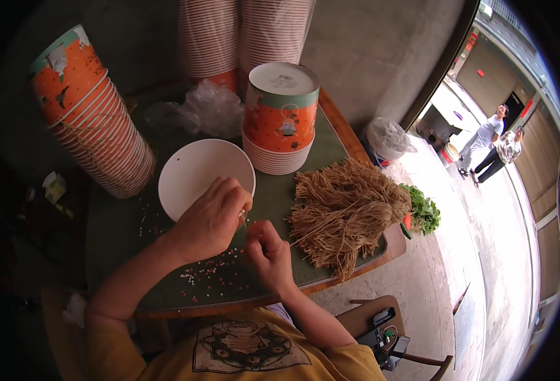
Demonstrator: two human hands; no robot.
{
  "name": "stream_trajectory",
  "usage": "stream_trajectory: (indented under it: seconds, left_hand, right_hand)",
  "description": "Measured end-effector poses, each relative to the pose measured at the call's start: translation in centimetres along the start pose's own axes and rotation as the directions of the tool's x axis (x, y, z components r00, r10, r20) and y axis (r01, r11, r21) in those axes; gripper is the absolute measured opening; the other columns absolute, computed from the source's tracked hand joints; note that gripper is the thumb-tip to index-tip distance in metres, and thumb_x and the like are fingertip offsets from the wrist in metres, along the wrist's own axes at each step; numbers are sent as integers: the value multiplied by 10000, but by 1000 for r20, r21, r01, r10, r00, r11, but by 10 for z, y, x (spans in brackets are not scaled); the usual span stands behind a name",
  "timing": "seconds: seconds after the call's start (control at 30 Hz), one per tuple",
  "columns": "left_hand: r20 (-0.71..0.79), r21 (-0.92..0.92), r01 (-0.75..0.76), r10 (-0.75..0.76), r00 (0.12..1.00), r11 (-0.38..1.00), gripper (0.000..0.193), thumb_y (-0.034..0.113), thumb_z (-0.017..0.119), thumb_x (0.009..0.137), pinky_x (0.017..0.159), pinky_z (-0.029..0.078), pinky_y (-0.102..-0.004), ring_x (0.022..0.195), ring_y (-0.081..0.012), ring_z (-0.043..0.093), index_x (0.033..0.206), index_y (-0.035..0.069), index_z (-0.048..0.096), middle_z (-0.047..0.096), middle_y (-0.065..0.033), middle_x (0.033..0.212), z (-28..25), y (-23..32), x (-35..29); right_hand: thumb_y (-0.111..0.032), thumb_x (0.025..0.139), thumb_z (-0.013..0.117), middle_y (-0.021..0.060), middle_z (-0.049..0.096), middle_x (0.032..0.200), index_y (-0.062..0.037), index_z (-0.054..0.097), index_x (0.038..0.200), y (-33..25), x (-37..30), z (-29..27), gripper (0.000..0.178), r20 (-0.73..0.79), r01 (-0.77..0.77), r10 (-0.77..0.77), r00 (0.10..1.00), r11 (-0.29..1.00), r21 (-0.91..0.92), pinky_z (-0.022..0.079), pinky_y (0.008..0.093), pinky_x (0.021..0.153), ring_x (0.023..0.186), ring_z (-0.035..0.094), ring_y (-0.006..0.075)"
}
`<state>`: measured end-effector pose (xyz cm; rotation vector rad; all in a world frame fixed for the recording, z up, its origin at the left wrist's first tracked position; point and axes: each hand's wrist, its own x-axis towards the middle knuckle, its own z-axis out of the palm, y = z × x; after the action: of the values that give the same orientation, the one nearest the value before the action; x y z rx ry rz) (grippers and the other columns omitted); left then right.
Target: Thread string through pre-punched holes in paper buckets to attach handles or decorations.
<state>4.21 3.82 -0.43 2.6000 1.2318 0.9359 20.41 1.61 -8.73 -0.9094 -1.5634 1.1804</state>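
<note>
An open paper bucket (194,166), white inside with a small hole near its rim, stands on the dark green tabletop (165,286). My left hand (213,219) is closed at the near right side of the bucket rim, pinching a thin tan strand of twine (245,223). Just to its right, my right hand (268,254) is closed in a pinch at the lower end of that strand; its fingertips are partly hidden. A large bundle of brown twine (350,213) lies beside my right hand, spread over the table's right edge.
Upside-down orange paper buckets (281,124) stand stacked behind; a leaning stack (92,117) rises at left. Taller wrapped stacks (245,32) stand at the back. Small white and orange dots (213,273) litter the table. A stool (375,324) holds devices. Two people (499,143) stand outside.
</note>
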Motion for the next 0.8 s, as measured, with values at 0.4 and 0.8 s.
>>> stream_trajectory:
  seconds: [0.4, 0.8]
  left_hand:
    - [34, -24, -31, 32, 999, 999, 231, -42, 569, 761, 769, 437, -422, 862, -326, 496, 940, 43, 450, 467, -132, 910, -3, -3, -1]
    - [-436, 280, -90, 210, 875, 956, 355, -50, 640, 770, 746, 465, -370, 835, -274, 536, 1072, 57, 488, 538, -94, 952, -1, -2, -50]
  right_hand:
    - [-125, 971, 545, 37, 618, 622, -52, 520, 1023, -7, 13, 1, 92, -22, 56, -65, 998, 957, -283, 454, 218, 532, 554, 611, 81]
    - [-159, 952, 588, 91, 649, 787, -29, 610, 1022, -21, -30, 12, 149, 68, -14, 25, 997, 988, -154, 493, 302, 606, 663, 629, 164]
